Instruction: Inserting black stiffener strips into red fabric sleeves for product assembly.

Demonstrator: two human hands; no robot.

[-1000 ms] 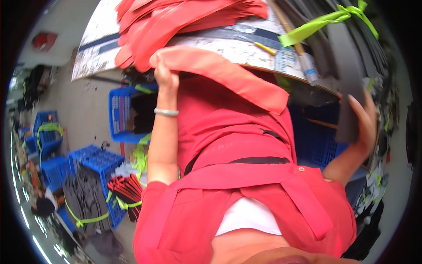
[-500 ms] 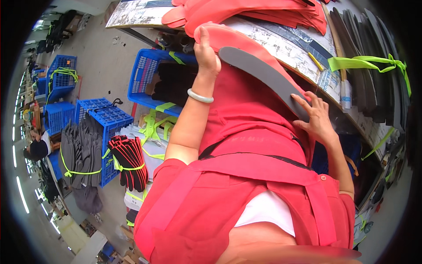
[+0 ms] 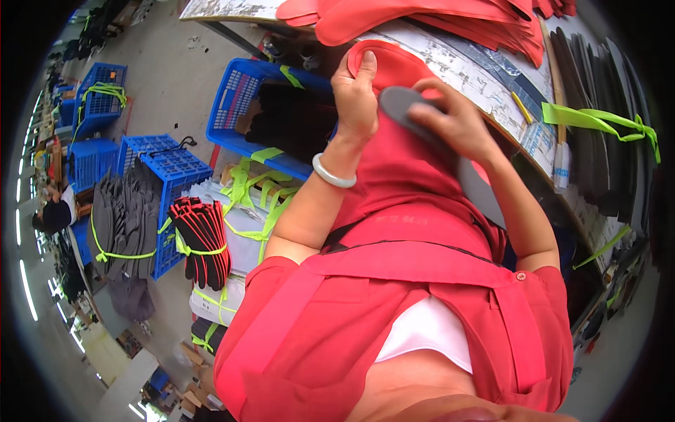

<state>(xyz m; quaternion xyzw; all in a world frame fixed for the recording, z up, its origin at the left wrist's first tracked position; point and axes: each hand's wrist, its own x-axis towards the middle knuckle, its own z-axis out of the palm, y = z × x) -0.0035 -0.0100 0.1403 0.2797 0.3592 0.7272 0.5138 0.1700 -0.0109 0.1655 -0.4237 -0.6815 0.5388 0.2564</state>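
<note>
My left hand (image 3: 356, 98) is closed on the rounded end of a long, curved red flat piece (image 3: 404, 63), thumb on top. A curved dark grey strip (image 3: 397, 103) lies over the red piece, its rounded far end beside my left fingers. Closed around that strip near this end is my right hand (image 3: 457, 118), its fingers slightly blurred. The strip's lower part shows again below my right wrist, next to the table edge. My right hand and forearm hide the middle of both pieces.
A stack of red curved pieces (image 3: 436, 21) lies on the worn table (image 3: 260, 9), near a yellow pen-like stick (image 3: 522, 107). Dark strips (image 3: 598, 105) stand tied with a green band at right. At left are a blue crate (image 3: 228, 105) and tied black-and-red bundles (image 3: 200, 243).
My right hand has moved up and left along the grey strip to its far end and closed on it. My left hand, holding the red piece, has shifted slightly right and down.
</note>
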